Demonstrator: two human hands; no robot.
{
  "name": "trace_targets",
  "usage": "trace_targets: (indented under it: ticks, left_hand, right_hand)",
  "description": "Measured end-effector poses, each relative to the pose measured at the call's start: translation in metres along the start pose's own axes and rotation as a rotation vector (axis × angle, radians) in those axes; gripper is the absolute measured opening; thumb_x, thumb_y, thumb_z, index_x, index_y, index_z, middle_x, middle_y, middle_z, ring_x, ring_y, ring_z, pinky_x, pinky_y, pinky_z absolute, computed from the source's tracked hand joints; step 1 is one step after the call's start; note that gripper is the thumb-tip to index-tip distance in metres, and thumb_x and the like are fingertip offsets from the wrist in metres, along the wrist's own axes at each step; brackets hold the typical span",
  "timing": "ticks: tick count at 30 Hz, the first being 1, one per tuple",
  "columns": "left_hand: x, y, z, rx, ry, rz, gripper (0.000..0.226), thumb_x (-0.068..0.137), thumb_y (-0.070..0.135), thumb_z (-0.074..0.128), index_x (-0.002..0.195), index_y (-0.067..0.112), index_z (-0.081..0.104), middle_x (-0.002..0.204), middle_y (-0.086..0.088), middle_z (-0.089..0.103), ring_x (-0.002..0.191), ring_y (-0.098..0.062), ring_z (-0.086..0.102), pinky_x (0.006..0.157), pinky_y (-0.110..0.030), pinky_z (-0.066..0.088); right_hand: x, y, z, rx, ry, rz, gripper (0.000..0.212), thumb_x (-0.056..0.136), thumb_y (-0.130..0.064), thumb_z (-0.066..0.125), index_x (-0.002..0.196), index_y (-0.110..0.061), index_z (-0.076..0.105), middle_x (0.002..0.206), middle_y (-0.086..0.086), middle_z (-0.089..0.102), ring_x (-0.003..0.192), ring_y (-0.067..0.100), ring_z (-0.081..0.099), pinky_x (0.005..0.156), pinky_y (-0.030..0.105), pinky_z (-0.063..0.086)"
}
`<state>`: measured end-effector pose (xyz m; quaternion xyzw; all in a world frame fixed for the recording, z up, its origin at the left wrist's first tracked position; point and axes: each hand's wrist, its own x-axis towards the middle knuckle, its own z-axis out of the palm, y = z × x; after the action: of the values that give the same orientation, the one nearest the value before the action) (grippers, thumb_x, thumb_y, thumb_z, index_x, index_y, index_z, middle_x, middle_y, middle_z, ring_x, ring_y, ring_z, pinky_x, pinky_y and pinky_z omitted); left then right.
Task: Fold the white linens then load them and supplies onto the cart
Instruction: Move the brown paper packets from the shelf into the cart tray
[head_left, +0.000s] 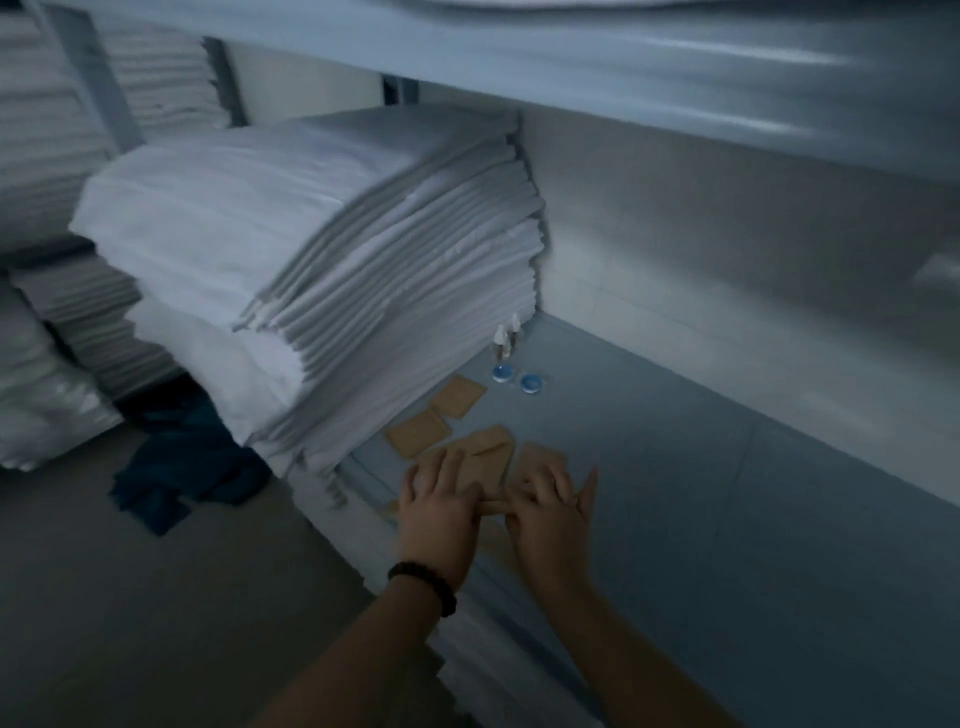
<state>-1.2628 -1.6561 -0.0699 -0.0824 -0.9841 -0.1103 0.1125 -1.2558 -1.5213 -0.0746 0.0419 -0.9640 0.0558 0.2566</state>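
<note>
**Forearms in from 6 o'clock; both hands on the brown packets**

Left hand (439, 506), with a dark bead bracelet (423, 584) at the wrist: fingers lie straight and relaxed, flat on top of the brown packets (485, 457). It grasps nothing.

Right hand (553, 512), just beside the left: fingers bent over a packet, thumb stuck out toward 1 o'clock. Motion blur here; I cannot tell whether it grips the packet or only rests on it.

Packets: flat and tan, scattered loosely on the blue-grey shelf (701, 493). Some overlap, and several lie beyond the fingertips toward 11–12 o'clock.

Stack of folded white linens (311, 270): on the same shelf at 11 o'clock from the hands. It is tall, its folded edges face the camera, and its base touches the nearest packets.

Two small clear bottles (506, 340) stand upright against the foot of the stack at 12 o'clock. Two round blue lids (503, 373) lie just in front of them.

Dark blue cloth (182, 467) lies crumpled on the floor at 9 o'clock. More white stacks (41, 130) sit at 10 o'clock, far left.
</note>
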Motion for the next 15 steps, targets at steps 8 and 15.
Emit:
trace_targets:
  ticks: [8, 15]
  left_hand:
    - [-0.095, -0.041, -0.031, 0.125, 0.170, -0.283, 0.026, 0.056, 0.010, 0.090, 0.076, 0.016, 0.075, 0.114, -0.017, 0.068, 0.107, -0.038, 0.064, 0.084, -0.058, 0.052]
    - [-0.198, -0.088, -0.077, 0.248, 0.304, -0.612, 0.027, 0.051, 0.012, 0.091, 0.071, 0.018, 0.074, 0.106, -0.012, 0.071, 0.094, -0.031, 0.068, 0.081, -0.049, 0.053]
  right_hand:
    - [-0.029, -0.073, 0.004, 0.267, -0.034, -0.338, 0.032, 0.052, -0.020, 0.088, 0.082, -0.023, 0.075, 0.091, 0.000, 0.067, 0.106, 0.027, 0.061, 0.105, 0.061, 0.024]
    - [-0.065, -0.177, -0.014, 0.522, -0.108, -0.692, 0.034, 0.052, -0.012, 0.090, 0.083, -0.017, 0.076, 0.094, 0.009, 0.068, 0.105, 0.033, 0.063, 0.106, 0.054, 0.027]
